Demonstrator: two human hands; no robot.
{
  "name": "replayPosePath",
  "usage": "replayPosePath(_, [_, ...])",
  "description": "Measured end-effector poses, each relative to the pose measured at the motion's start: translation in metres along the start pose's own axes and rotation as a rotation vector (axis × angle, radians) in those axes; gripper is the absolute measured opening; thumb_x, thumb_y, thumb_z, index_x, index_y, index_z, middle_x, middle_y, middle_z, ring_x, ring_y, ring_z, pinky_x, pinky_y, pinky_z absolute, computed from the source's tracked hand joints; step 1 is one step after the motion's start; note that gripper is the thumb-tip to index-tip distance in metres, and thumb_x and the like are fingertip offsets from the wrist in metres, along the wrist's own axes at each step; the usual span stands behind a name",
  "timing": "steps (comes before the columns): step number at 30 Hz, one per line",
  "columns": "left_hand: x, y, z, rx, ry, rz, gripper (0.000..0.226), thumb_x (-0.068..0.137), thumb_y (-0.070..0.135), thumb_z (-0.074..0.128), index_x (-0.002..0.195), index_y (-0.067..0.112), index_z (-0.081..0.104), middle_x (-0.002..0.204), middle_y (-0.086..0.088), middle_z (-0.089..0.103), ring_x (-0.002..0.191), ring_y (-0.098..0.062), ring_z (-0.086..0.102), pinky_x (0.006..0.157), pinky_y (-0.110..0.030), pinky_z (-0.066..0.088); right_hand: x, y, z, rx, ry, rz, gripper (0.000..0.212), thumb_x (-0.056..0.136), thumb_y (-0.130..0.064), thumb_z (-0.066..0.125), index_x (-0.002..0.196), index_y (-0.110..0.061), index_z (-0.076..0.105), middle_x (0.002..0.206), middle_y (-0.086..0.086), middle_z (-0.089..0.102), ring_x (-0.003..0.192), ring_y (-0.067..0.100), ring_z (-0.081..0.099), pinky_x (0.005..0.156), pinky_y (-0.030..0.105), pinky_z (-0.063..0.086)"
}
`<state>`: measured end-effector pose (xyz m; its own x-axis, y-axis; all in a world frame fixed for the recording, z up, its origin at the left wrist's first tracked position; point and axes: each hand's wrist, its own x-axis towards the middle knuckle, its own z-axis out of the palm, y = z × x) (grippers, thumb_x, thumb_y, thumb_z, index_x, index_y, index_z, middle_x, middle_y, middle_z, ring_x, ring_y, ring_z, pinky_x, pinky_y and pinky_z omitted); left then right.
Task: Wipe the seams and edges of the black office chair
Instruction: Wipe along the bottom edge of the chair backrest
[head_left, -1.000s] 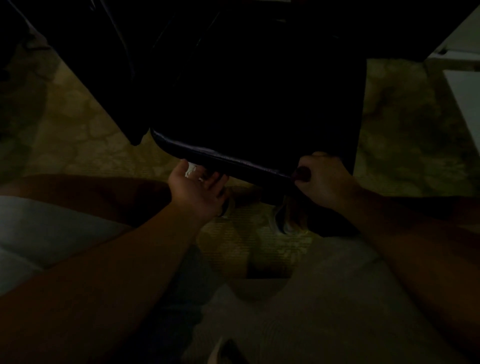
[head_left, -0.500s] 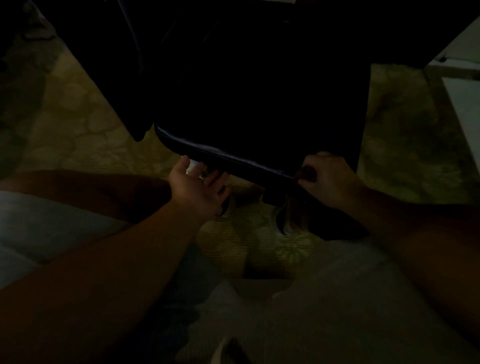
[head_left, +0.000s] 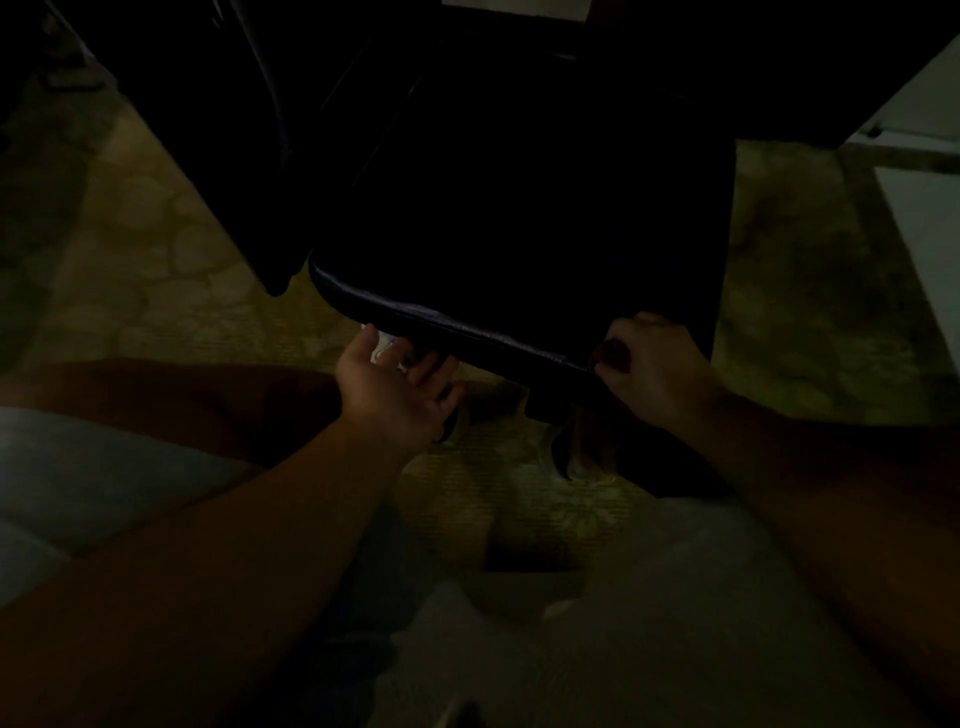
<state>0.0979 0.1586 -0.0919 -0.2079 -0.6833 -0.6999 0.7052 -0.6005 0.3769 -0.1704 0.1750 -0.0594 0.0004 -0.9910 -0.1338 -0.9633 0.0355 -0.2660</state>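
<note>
The black office chair (head_left: 519, 208) stands on a patterned floor (head_left: 156, 270) in dim light. Its front seat edge (head_left: 457, 330) runs between both hands. The left hand (head_left: 392, 387) is below the edge near its left end, fingers curled around a white cloth (head_left: 384, 345). The right hand (head_left: 652, 366) grips the edge's right end, fingers curled.

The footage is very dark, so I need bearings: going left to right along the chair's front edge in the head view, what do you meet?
Left hand with a pale cloth under the seat edge → right hand gripping the edge → patterned floor.
</note>
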Motion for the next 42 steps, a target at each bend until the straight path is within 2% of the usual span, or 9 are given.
replayPosePath(10, [0.0,0.0,0.005,-0.01,0.039,-0.01,0.061,0.102,0.056,0.04,0.15,0.019,0.042,0.145,-0.018,0.052,0.13,-0.037,0.054,0.118,-0.056,0.029,0.0003,0.0007,0.0007,-0.004,-0.015,-0.074,0.018,0.087,-0.026,0.071,0.096,-0.012,0.064,0.092,-0.003,0.045,0.081,0.018,0.054,0.066,0.026,0.034])
replayPosePath(14, [0.0004,-0.0003,0.0053,0.002,0.061,0.001,0.058,0.101,0.055,0.04,0.146,0.018,0.048,0.141,-0.017,0.056,0.126,-0.036,0.057,0.116,-0.056,0.03,0.0007,-0.0017,0.0039,0.009,0.091,0.004,0.017,0.088,-0.026,0.068,0.093,-0.011,0.062,0.091,-0.003,0.043,0.08,0.014,0.048,0.066,0.024,0.031])
replayPosePath(18, [0.0002,-0.0004,0.0062,0.014,0.069,0.005,0.057,0.102,0.055,0.039,0.146,0.02,0.046,0.141,-0.017,0.055,0.127,-0.035,0.057,0.118,-0.056,0.028,0.0013,-0.006,0.0065,-0.013,-0.009,-0.089,0.017,0.088,-0.028,0.069,0.097,-0.014,0.064,0.094,-0.005,0.042,0.084,0.014,0.051,0.067,0.025,0.034])
replayPosePath(21, [0.0005,0.0001,0.0078,0.019,0.075,0.003,0.056,0.102,0.055,0.039,0.146,0.02,0.047,0.14,-0.016,0.055,0.126,-0.035,0.057,0.114,-0.056,0.032,0.0045,-0.0017,0.0037,0.026,0.108,0.01,0.018,0.088,-0.027,0.068,0.093,-0.011,0.062,0.092,-0.002,0.045,0.081,0.015,0.049,0.067,0.026,0.035])
replayPosePath(26, [0.0026,0.0033,0.007,0.038,0.135,0.029,0.057,0.101,0.058,0.039,0.148,0.025,0.043,0.14,-0.016,0.054,0.12,-0.039,0.06,0.106,-0.056,0.035,0.0029,-0.0043,0.0056,0.024,0.003,-0.086,0.017,0.086,-0.027,0.071,0.094,-0.013,0.064,0.092,-0.005,0.044,0.079,0.012,0.048,0.066,0.024,0.033])
replayPosePath(29, [0.005,0.0053,0.0067,0.019,0.118,0.052,0.058,0.101,0.06,0.037,0.148,0.027,0.043,0.141,-0.017,0.054,0.12,-0.04,0.06,0.113,-0.057,0.031,0.0041,-0.0004,0.0038,0.035,0.105,0.006,0.018,0.087,-0.027,0.07,0.093,-0.012,0.063,0.092,-0.002,0.046,0.078,0.011,0.046,0.066,0.025,0.035])
replayPosePath(33, [0.008,0.004,0.003,0.018,0.092,0.059,0.059,0.101,0.061,0.039,0.15,0.028,0.043,0.143,-0.016,0.054,0.122,-0.039,0.059,0.109,-0.056,0.034,0.0031,-0.004,0.0065,-0.001,-0.035,-0.124,0.018,0.086,-0.028,0.071,0.097,-0.014,0.065,0.094,-0.005,0.044,0.085,0.017,0.054,0.068,0.026,0.038])
replayPosePath(37, [0.0087,0.0036,0.0033,0.026,0.092,0.061,0.059,0.101,0.06,0.039,0.151,0.028,0.042,0.143,-0.015,0.055,0.121,-0.038,0.06,0.105,-0.055,0.036,0.0052,-0.003,0.003,0.018,0.084,-0.032,0.018,0.087,-0.026,0.069,0.095,-0.012,0.064,0.093,-0.003,0.045,0.08,0.011,0.047,0.067,0.026,0.036])
replayPosePath(42, [0.0067,0.0032,0.0047,0.032,0.09,0.054,0.057,0.102,0.059,0.039,0.149,0.029,0.045,0.143,-0.013,0.054,0.125,-0.037,0.058,0.105,-0.055,0.037,0.005,-0.0039,0.002,-0.027,-0.06,-0.144,0.02,0.086,-0.026,0.071,0.101,-0.013,0.066,0.096,-0.006,0.043,0.087,0.017,0.054,0.069,0.025,0.036])
